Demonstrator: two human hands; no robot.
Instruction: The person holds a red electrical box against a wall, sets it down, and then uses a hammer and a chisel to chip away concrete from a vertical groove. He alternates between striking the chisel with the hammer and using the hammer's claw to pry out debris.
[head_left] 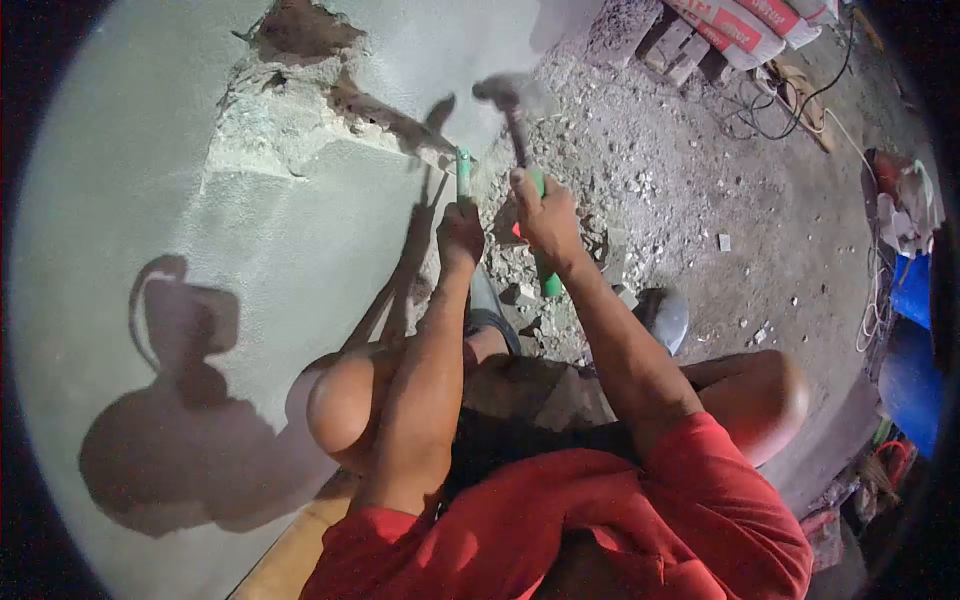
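Left hand (460, 237) and right hand (547, 215), each closed firmly around a tool, beside a broken wall (110, 200). The left fist encircles a green chisel (463, 178), leaving one end bare beyond the fingers; this grip presumably steadies the tool while keeping that end exposed to the hammer (517, 135). The right hand grasps the hammer by its green grip, the butt projecting below the palm. The head, blurred, lies beyond the hand, apart from the chisel; holding the handle thus probably gives the head reach.

The chisel appears just beside the lower end of a groove (390, 122), which leads from a rough cavity (265, 125) in the wall. Its working end is not discernible, so contact with the wall cannot be judged.

Rubble (640, 190) covers the floor (770, 290) along the wall. The right shoe (666, 318) rests near its edge, and the bent knees flank the forearms, a low posture that seems to suit work at this height. At the far right, bags (735, 28) lie above pale blocks (680, 52), an arrangement that would keep them off the floor; a dark cable (790, 130) loops nearby.
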